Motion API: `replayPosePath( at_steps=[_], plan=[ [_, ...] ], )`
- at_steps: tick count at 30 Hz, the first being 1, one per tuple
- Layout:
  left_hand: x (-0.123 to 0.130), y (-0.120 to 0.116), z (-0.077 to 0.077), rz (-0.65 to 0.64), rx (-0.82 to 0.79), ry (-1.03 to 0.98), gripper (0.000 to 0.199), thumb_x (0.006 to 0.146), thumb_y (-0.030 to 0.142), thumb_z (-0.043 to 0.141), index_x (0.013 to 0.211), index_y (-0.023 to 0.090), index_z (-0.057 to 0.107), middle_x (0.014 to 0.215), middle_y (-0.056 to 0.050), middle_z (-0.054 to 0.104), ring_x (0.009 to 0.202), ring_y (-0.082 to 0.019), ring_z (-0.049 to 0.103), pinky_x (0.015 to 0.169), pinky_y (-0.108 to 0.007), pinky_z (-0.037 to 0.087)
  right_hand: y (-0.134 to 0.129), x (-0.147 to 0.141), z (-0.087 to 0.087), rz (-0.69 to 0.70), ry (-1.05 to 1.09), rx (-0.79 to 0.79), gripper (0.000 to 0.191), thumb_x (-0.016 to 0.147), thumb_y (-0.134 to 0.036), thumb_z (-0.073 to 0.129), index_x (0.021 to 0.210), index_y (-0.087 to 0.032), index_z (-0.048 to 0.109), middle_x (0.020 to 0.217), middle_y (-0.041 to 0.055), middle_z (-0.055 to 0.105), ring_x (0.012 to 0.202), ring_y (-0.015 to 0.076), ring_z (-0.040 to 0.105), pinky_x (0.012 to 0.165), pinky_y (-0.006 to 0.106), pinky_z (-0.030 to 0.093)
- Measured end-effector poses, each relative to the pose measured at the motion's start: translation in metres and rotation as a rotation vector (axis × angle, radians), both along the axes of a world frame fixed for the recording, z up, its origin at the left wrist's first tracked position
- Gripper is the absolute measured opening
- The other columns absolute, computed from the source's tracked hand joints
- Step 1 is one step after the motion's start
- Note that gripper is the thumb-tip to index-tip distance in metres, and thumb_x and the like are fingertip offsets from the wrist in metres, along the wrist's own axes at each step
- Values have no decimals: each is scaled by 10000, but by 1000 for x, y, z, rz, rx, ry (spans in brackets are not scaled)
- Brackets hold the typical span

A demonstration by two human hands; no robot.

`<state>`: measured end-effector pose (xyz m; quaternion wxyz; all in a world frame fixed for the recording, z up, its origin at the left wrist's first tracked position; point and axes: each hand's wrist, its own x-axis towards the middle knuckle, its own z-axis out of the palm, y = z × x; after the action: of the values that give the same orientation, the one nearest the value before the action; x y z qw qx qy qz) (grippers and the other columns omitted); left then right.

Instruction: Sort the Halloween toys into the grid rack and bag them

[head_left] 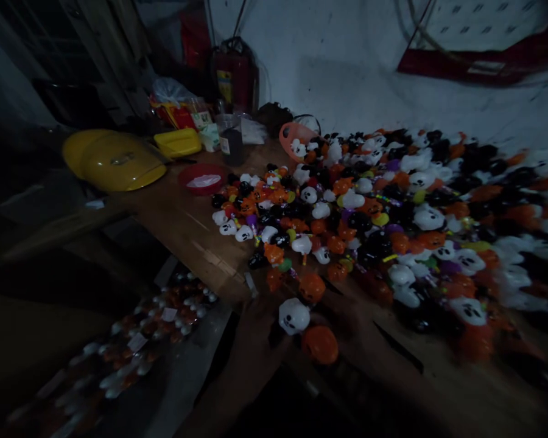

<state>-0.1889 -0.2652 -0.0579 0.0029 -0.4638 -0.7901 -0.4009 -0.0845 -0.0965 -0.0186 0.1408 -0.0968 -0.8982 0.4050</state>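
Note:
My left hand [259, 331] is at the near edge of the table, its fingers closed against a white toy head with a dark skull-like face [295, 316]. Across from it, my right hand [354, 322] lies close to an orange pumpkin toy [311, 287] and a rounder orange toy [319, 344]. Its fingers are dark and blurred, so their grip does not show. These three toys sit together between my hands. Just beyond spreads a large heap of small white, orange and black Halloween toys [320, 210].
A yellow helmet-like shell [119, 161], a red dish [203, 179], a yellow container [178, 143] and a clear jar [231, 143] stand at the back left of the wooden table [187, 243]. An orange scoop [292, 137] lies behind the heap. More toys [150, 340] fill the lower left.

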Motion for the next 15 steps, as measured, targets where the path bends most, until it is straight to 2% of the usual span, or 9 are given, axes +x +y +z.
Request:
replayPosePath(
  at_steps=[2,5,7,8,9,11,13,15],
  plan=[
    [-1,-9,3,-1,3,-26,421,756,135,611,1160,237,548,1149,-40,636,1046,-219,578,854,-355,480,12,-1,5,-79,-11,107,271,836,-135,496,1047,-217,643,936,46,698,815,183,651,690,261,510],
    [-10,-18,11,90,18,-48,320,819,138,509,1110,267,543,1025,8,668,888,-162,629,729,-273,501,32,-18,12,-220,46,367,329,850,-92,446,1097,-213,626,1021,58,685,868,191,645,698,272,497],
    [-21,-14,19,206,30,13,204,855,209,503,1042,262,564,944,4,667,843,-177,626,712,-293,496,41,-36,16,-257,38,602,292,893,-135,440,1107,-203,626,1074,85,654,939,227,616,736,315,478],
    [-28,-9,23,268,33,63,185,857,268,529,1037,252,569,951,-14,657,883,-204,614,756,-328,493,44,-46,18,-266,6,716,271,907,-167,447,1108,-197,628,1084,100,638,967,250,595,764,344,462],
    [-35,-2,27,319,34,114,240,842,341,567,1058,238,566,989,-40,643,952,-240,591,819,-375,481,46,-56,20,-277,-41,818,255,910,-189,461,1100,-189,631,1074,112,626,976,269,576,786,371,443],
    [-47,15,30,368,-1,169,495,778,476,634,1178,204,522,1099,-90,601,1070,-305,522,911,-457,437,48,-71,21,-306,-131,959,231,893,-189,488,1067,-167,639,1028,129,615,962,292,549,822,417,398],
    [-55,31,28,366,-134,138,714,735,547,650,1305,174,436,1159,-125,565,1073,-333,500,901,-485,433,49,-80,21,-325,-186,1018,218,881,-181,491,1037,-155,640,1003,135,608,937,294,530,827,436,363],
    [-60,44,22,332,-288,93,769,762,531,616,1383,157,360,1146,-135,558,1028,-334,503,869,-484,437,51,-83,20,-336,-211,1013,202,884,-208,482,991,-156,646,989,138,604,930,295,513,813,439,342]
  ],
)
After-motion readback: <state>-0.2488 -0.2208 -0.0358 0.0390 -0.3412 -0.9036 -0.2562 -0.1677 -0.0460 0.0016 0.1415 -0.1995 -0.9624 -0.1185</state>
